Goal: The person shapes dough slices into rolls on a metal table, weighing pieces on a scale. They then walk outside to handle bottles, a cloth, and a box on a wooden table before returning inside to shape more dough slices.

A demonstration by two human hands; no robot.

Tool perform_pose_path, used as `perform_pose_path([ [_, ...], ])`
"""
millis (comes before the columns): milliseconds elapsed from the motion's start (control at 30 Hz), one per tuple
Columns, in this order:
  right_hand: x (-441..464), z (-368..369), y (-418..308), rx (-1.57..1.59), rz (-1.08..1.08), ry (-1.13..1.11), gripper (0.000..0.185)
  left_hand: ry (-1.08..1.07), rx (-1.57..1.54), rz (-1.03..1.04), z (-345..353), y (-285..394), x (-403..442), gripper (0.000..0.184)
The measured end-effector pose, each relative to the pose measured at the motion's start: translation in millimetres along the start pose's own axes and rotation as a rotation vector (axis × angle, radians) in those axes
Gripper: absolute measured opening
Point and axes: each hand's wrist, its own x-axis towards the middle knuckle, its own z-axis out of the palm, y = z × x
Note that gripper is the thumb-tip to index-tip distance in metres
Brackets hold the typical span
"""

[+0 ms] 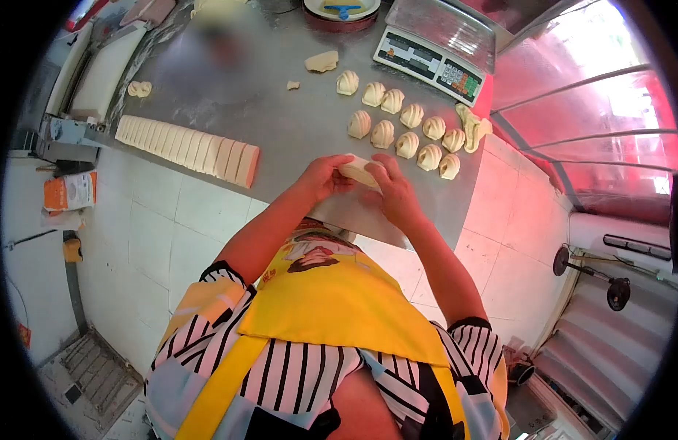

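Between my two hands, just above the near edge of the metal table, is a pale piece of dough (359, 171). My left hand (326, 176) pinches its left end. Curled over its right side are the fingers of my right hand (390, 189). Two rows of shaped dough rolls (383, 134) with ridged tops sit on the table just beyond my right hand. To the left lies a long row of sliced dough (185, 149), cut into many slabs and still lined up.
A digital scale (430, 64) stands at the back right, with a twisted dough strip (471, 128) near it. A flat dough scrap (322, 61) and a smaller bit (293, 86) lie mid-table (280, 139). Two small dough pieces (139, 89) are at far left. A round container (341, 15) is at the back.
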Motion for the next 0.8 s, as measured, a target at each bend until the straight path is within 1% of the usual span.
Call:
perform_pose_path([
  [33,0.0,-2.4,4.7,-0.046,-0.002,-0.017,0.036,-0.032,-0.035,-0.073,-0.9,1.5,4.8,0.022],
  [100,1.4,-0.6,16.9,-0.133,-0.007,-0.057,0.037,-0.045,0.236,0.022,3.4,6.3,4.2,0.019],
  [133,1.2,5.7,21.2,0.186,0.303,-0.069,0.038,-0.049,0.368,0.065,6.3,6.9,0.7,0.018],
  [200,2.3,19.2,27.7,0.828,0.911,-0.088,0.039,0.073,1.090,0.844,5.9,2.1,3.0,0.018],
  [233,4.4,24.6,29.2,0.988,0.996,-0.053,0.037,0.146,1.433,1.254,5.7,3.0,5.9,0.018],
  [300,3.0,34.9,24.9,1.314,1.170,0.011,0.034,0.142,1.264,1.216,3.8,6.0,4.8,0.023],
  [333,7.5,30.8,15.2,1.208,0.958,-0.067,0.033,0.135,1.185,1.197,1.7,9.4,3.0,0.025],
  [400,12.6,16.8,-2.4,0.972,0.550,-0.208,0.031,0.156,1.036,0.814,-8.2,20.2,5.2,0.024],
  [433,14.7,16.7,-1.1,0.839,0.505,-0.230,0.032,0.163,0.953,0.633,-11.0,26.0,7.7,0.024],
  [500,21.0,17.4,3.0,0.575,0.412,-0.265,0.032,0.139,0.955,0.568,-15.9,27.6,12.4,0.022],
  [533,25.5,17.2,4.0,0.614,0.475,-0.247,0.034,0.130,0.955,0.534,-18.2,28.0,13.1,0.021],
  [600,40.0,20.1,7.5,0.695,0.596,-0.208,0.037,0.134,1.254,0.497,-12.0,31.5,8.9,0.021],
  [633,46.3,22.5,11.5,0.727,0.654,-0.185,0.034,0.131,1.404,0.463,-7.8,27.1,1.7,0.022],
  [700,59.6,24.9,21.0,0.782,0.766,-0.136,0.029,-0.080,1.328,0.656,-7.7,10.3,-10.4,0.014],
  [733,58.8,29.1,21.5,0.883,0.901,-0.157,0.026,-0.182,1.283,0.759,-8.6,7.5,-13.1,0.011],
  [800,53.8,40.9,22.0,1.083,1.174,-0.199,0.024,-0.149,1.294,0.986,-18.1,5.2,-10.4,0.013],
])
